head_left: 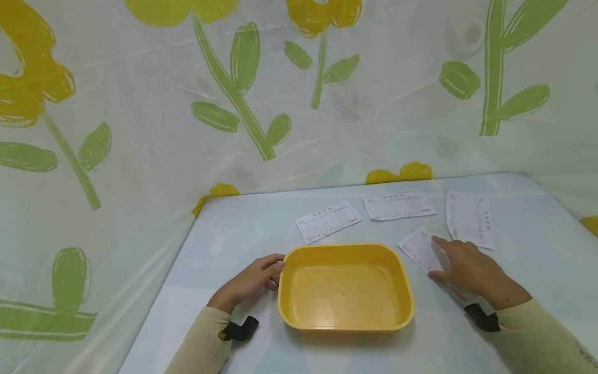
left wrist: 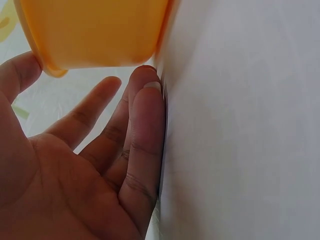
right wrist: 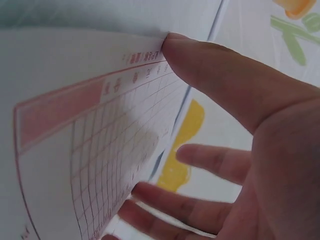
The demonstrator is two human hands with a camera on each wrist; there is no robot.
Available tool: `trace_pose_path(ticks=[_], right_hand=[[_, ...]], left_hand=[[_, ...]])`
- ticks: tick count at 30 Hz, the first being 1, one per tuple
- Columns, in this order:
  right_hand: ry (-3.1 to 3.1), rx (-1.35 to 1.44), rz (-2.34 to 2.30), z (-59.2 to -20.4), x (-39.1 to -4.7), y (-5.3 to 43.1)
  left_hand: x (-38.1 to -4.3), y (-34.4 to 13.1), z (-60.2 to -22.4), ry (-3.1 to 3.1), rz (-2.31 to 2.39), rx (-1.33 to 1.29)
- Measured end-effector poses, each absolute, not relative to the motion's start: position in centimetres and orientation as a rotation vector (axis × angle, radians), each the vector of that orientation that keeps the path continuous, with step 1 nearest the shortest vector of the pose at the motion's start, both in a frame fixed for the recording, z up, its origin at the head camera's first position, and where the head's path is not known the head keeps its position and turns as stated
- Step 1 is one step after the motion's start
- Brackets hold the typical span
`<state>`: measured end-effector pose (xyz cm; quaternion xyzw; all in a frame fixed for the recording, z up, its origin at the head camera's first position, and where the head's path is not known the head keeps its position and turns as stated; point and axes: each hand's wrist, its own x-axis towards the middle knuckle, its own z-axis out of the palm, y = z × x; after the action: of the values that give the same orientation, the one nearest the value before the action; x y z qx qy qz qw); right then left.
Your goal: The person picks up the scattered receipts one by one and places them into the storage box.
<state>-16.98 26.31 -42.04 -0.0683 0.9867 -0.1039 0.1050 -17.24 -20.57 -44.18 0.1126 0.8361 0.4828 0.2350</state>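
A yellow plastic basin (head_left: 345, 296) stands on the table in the head view. My left hand (head_left: 254, 280) is at its left side; in the left wrist view the thumb (left wrist: 22, 75) touches the basin's rim and the other fingers are loosely extended by the tabletop. To the right, my right hand (head_left: 469, 267) spreads over a printed paper form (head_left: 418, 249) lying on the table. Up close, the thumb (right wrist: 200, 60) rests at the edge of that form (right wrist: 115, 135), which has a red-lined grid. The fingertips stand at its other edge, spread and not closed on it.
Behind the basin lie a second form (head_left: 328, 222) and a third form (head_left: 399, 206). Another form (head_left: 469, 221) lies turned sideways beyond my right hand. A flower-printed curtain (head_left: 327, 140) rises along the table's far edge. The pale table (head_left: 224, 228) carries everything.
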Motion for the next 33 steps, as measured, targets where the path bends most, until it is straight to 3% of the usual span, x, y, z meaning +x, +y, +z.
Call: trace_pose_path(ticks=[33], right_hand=[[2.934, -0.176, -0.423, -42.5, -17.0, 25.4]], left_hand=[[-17.4, -20.5, -44.8, 2.313, 1.304, 0.267]])
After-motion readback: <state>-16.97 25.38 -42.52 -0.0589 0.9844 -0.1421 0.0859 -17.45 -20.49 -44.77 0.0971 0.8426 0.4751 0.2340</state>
